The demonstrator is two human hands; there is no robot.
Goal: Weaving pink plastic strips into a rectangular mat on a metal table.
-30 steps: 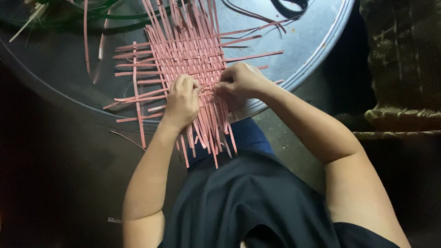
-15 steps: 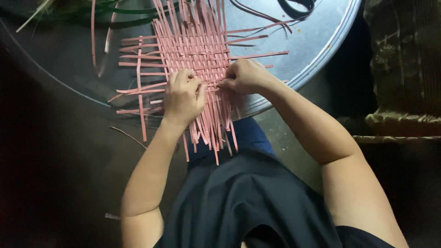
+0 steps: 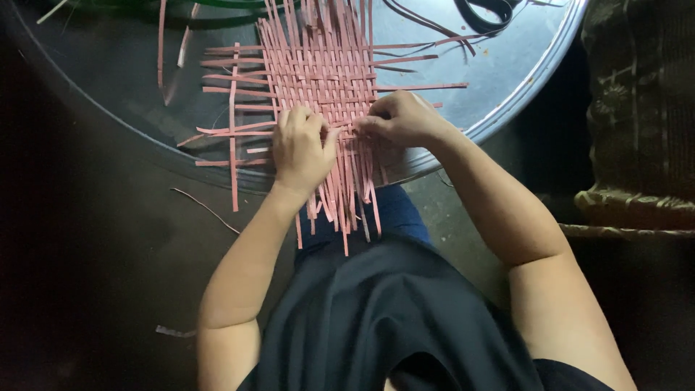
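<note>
A half-woven mat of pink strips (image 3: 318,80) lies on a round metal tray (image 3: 499,80), its loose ends hanging over the near rim toward my lap. My left hand (image 3: 300,148) rests flat on the mat's near edge, fingers pressing the strips down. My right hand (image 3: 398,117) is beside it at the mat's right edge, fingers pinched on a horizontal pink strip. The fingertips of both hands nearly meet over the weave.
Loose pink strips (image 3: 233,137) stick out to the left of the mat. Dark cords (image 3: 478,14) lie at the tray's far right, and green strips at its far left edge. A woven basket (image 3: 637,108) stands to the right. A stray strip (image 3: 206,210) lies on the dark floor.
The view shifted slightly, so the tray sits higher in frame. Both hands stay on the mat's near edge, with the right hand's fingers working the strip a little to the left.
</note>
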